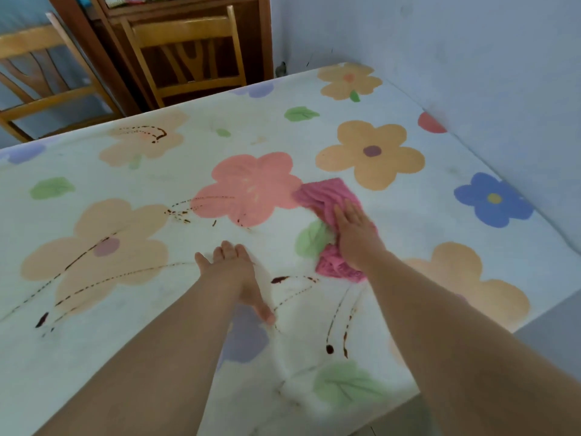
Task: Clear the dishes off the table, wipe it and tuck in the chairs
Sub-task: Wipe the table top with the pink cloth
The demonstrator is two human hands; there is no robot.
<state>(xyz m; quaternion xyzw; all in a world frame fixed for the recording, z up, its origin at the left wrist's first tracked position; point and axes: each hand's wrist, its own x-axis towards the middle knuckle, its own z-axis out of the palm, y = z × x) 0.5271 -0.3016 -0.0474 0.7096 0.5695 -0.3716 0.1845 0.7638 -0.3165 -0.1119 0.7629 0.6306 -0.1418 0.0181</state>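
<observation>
Nearest, my left hand (234,273), fingers straight, steadies the flower-printed white tablecloth (418,221); my right hand (355,236) presses the crumpled pink cloth (325,193) flat-fingered. Firm overlapping strokes should lift the dark brown streaks (329,344).

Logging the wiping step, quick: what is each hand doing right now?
Left hand: open, fingers straight, flat on the tablecloth.
Right hand: open, pressing flat on the pink cloth.
</observation>
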